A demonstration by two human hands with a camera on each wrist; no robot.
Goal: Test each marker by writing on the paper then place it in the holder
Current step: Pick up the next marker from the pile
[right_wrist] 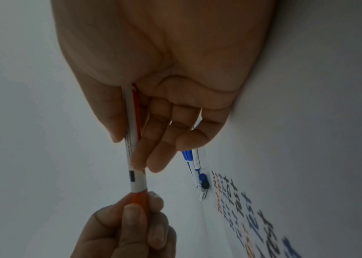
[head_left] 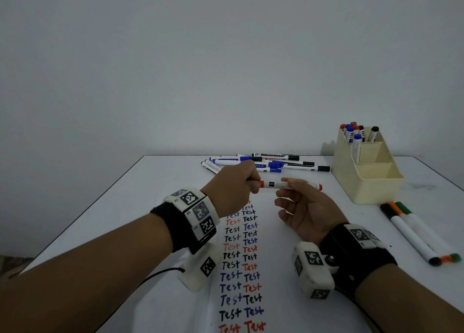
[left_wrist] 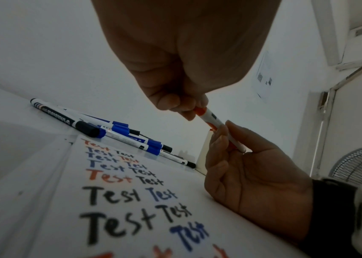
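Note:
A red-capped white marker (head_left: 288,184) (left_wrist: 214,120) (right_wrist: 135,181) lies level in the air above the paper (head_left: 273,282), between both hands. My left hand (head_left: 241,185) (left_wrist: 182,97) (right_wrist: 136,225) pinches its red cap at the left end. My right hand (head_left: 301,207) (left_wrist: 241,165) (right_wrist: 153,104) holds the barrel between thumb and forefinger, its other fingers loose. The paper bears two columns of "Test" (head_left: 241,265) (left_wrist: 118,195) (right_wrist: 237,202) in black, blue and red. A cream holder (head_left: 369,177) at the right back carries several markers upright in its rear compartment.
A pile of loose blue and black markers (head_left: 266,163) (left_wrist: 118,129) (right_wrist: 197,167) lies at the table's (head_left: 140,207) far edge. Three long markers (head_left: 421,234) lie in front of the holder at the right. A wrist camera cable (head_left: 155,275) trails at the left.

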